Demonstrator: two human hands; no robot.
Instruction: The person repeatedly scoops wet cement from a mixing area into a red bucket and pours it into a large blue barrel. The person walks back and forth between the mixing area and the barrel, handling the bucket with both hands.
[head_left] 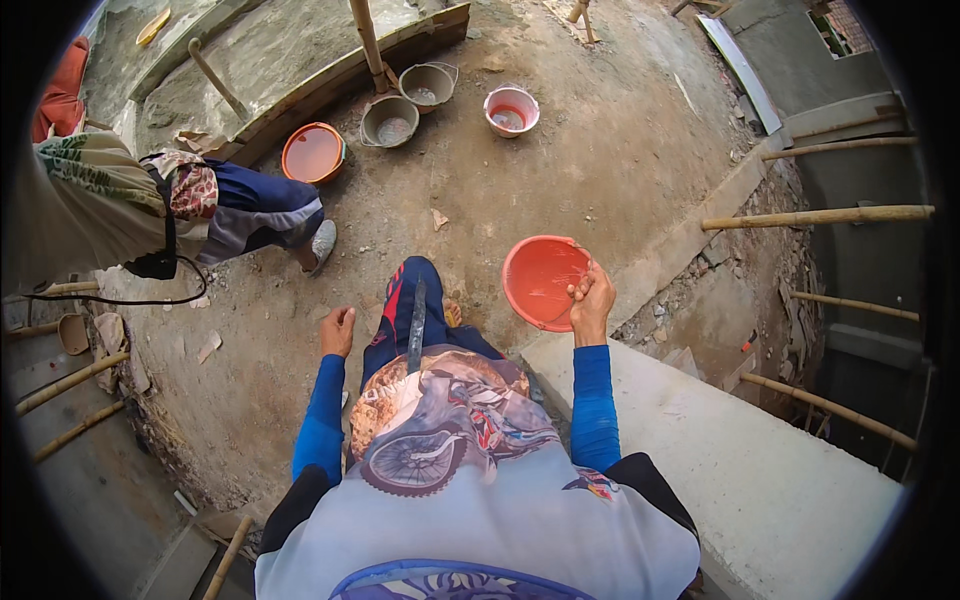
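A round red-orange bucket [541, 282] hangs at my right side, its inside wet-looking with pale streaks. My right hand [592, 300] is closed at the bucket's right edge, fingers curled as if round its handle; the handle itself is mostly hidden. On the other side, my left hand [337, 330] hangs beside my left thigh, loosely curled, with nothing visible in it. Blue sleeves cover both my forearms. A flat dark strip [417, 325] lies along my trousers between the two arms.
Ahead stand an orange bucket of greyish liquid [313, 153], two grey buckets [390, 122] and a pinkish-white bucket [511, 110]. Another person [255, 205] walks at left. A pale concrete ledge [720, 460] runs at right, with bamboo poles [815, 217] beyond a rubble-strewn gap.
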